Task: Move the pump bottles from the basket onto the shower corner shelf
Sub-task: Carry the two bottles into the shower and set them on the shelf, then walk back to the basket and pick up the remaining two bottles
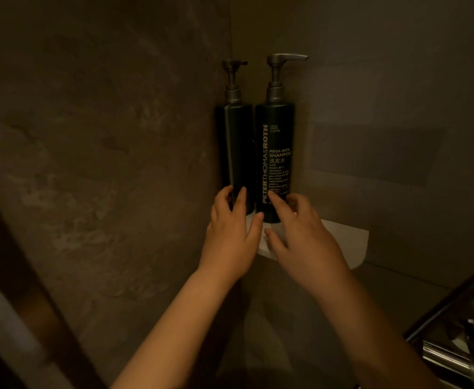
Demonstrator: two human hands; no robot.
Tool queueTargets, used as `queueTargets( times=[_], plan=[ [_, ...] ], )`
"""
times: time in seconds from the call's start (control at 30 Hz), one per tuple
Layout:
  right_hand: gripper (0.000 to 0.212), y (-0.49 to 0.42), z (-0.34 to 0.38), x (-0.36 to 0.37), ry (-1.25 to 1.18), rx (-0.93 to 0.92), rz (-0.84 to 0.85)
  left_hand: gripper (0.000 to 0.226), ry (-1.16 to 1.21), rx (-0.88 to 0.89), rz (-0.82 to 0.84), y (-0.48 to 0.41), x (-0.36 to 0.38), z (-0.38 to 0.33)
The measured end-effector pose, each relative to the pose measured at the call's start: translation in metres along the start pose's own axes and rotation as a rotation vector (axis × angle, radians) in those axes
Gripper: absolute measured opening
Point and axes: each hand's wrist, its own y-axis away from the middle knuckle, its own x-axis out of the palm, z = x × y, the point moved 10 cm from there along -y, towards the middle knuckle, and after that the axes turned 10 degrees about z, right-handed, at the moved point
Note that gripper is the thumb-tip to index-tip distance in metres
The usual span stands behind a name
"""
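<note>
— Dark bottles, where did they stand?
— Both upright on the shelf (351, 237), touching: shampoo bottle (275, 164) right, second bottle (235, 153) left, in the corner.
— Hands?
— Left hand (230, 234) spread loose, fingertips (241, 192) at the second bottle's base. Right hand (303, 234) open, forefinger on the shampoo label. Neither gripped.

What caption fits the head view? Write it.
Both hands steady two dark pump bottles on the corner shelf.
</note>
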Motion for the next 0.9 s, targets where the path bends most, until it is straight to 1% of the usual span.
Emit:
queueTargets(
  times=[0.17, 0.3, 0.4, 0.47, 0.53, 0.63, 0.8, 0.9],
  plan=[
    [0.060, 0.007, 0.000, -0.002, -0.007, 0.004, 0.004, 0.059, -0.067, -0.017, 0.031, 0.015, -0.006, -0.002],
    [0.053, 0.028, 0.010, -0.005, -0.036, -0.035, -0.022, 0.057, -0.349, 0.008, 0.027, 0.053, -0.019, -0.009],
    [0.049, 0.044, 0.026, 0.005, -0.093, -0.068, 0.027, 0.054, -0.438, -0.033, 0.072, 0.088, -0.031, -0.001],
    [0.048, 0.049, 0.041, 0.016, -0.102, -0.091, 0.080, 0.052, -0.422, -0.079, 0.100, 0.112, -0.043, 0.011],
    [0.047, 0.052, 0.060, 0.026, -0.101, -0.118, 0.121, 0.052, -0.399, -0.111, 0.126, 0.137, -0.056, 0.022],
    [0.044, 0.058, 0.097, 0.042, -0.139, -0.177, 0.169, 0.051, -0.428, -0.143, 0.145, 0.172, -0.079, 0.031],
    [0.041, 0.078, 0.173, 0.063, -0.173, -0.329, 0.227, 0.044, -0.455, -0.244, 0.055, 0.236, -0.127, 0.043],
    [0.037, 0.096, 0.221, 0.073, -0.234, -0.377, 0.247, 0.042, -0.478, -0.301, 0.027, 0.280, -0.155, 0.057]
  ],
)
